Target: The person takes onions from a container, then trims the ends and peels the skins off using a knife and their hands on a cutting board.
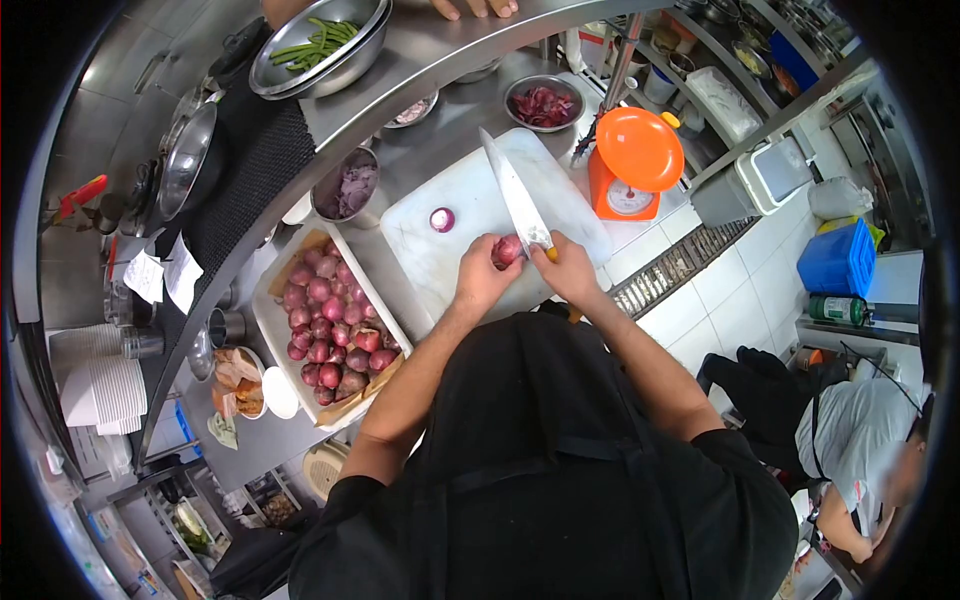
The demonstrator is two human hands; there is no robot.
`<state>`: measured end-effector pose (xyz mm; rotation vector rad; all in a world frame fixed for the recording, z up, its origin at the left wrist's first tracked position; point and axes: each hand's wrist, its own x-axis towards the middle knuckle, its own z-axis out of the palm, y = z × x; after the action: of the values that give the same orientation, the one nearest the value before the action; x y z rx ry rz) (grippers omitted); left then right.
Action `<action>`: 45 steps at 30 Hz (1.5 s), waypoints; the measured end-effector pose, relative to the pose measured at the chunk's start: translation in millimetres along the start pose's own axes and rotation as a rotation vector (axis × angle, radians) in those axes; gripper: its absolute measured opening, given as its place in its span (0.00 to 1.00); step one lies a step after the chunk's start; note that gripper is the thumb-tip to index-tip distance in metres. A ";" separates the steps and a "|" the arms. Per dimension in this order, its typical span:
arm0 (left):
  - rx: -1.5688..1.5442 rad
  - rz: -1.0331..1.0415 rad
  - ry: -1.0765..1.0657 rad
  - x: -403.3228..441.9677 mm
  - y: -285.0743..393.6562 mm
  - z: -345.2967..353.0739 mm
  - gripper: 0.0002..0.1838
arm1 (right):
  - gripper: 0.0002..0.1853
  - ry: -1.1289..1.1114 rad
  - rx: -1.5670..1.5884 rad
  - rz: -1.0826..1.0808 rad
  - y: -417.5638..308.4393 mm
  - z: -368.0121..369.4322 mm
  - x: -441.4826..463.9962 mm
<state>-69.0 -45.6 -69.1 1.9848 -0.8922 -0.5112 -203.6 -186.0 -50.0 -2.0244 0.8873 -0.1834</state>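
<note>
Red onion [507, 250], held in the left hand [483, 274] over the near part of a white cutting board [430, 270], at the centre of the view. The left hand's fingers are curled around it. The right hand [563, 272] is closed on the yellow handle of a large knife [517, 190], its blade pointing away from the wearer across the board. The heel of the blade is right beside the onion; whether the edge touches it cannot be told.

The work looks well begun but far from finished. On the board lies one small onion piece [442, 219], purple with a white face turned up, apart from both hands. Beyond the board, a metal bowl [545, 129] holds dark red scraps, probably skins. To the left, a deep metal pot [369, 211] holds paler purple pieces, seemingly onion already dealt with. Left of the board on the steel tabletop [440, 140], a white tray [278, 345] is heaped with whole onions [330, 320], skins on, apparently untouched. To the right stands an orange scale [628, 170].
</note>
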 end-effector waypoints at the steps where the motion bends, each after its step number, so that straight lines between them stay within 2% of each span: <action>1: 0.006 0.004 0.003 0.1 1.5 0.1 0.19 | 0.23 0.010 -0.003 0.007 -2.9 -0.5 -1.0; 4: 0.168 0.076 0.030 1.0 2.6 -1.1 0.19 | 0.26 0.047 0.067 -0.023 -2.9 2.0 -1.8; 7: 0.117 0.039 0.017 -0.7 5.5 -1.9 0.19 | 0.30 0.064 0.093 -0.040 1.5 4.5 2.2; 10: 0.028 0.082 0.029 -2.6 10.0 -2.9 0.19 | 0.31 -0.108 0.301 0.187 -3.3 -4.0 2.1; 13: -0.091 0.104 0.045 -4.2 14.0 -2.5 0.18 | 0.29 -0.146 0.408 0.211 -0.5 -5.5 2.2; 16: -0.044 0.136 0.037 -3.4 17.2 -4.7 0.17 | 0.27 -0.187 0.527 0.214 2.0 -4.6 2.7; 28: -0.048 0.174 0.059 -3.1 20.7 -7.8 0.16 | 0.27 -0.156 0.510 0.192 -5.9 -6.3 -0.6; 34: 0.090 0.243 0.054 -1.8 16.8 -11.0 0.19 | 0.24 -0.218 0.607 0.224 7.5 -1.2 7.4; 45: 0.123 0.087 0.081 -0.4 19.9 -16.5 0.22 | 0.25 -0.260 0.524 0.134 -15.9 -5.6 4.2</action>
<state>-66.5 -43.3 -43.4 2.0518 -0.9748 -0.3304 -194.7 -187.0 -35.1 -1.4577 0.7164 -0.0650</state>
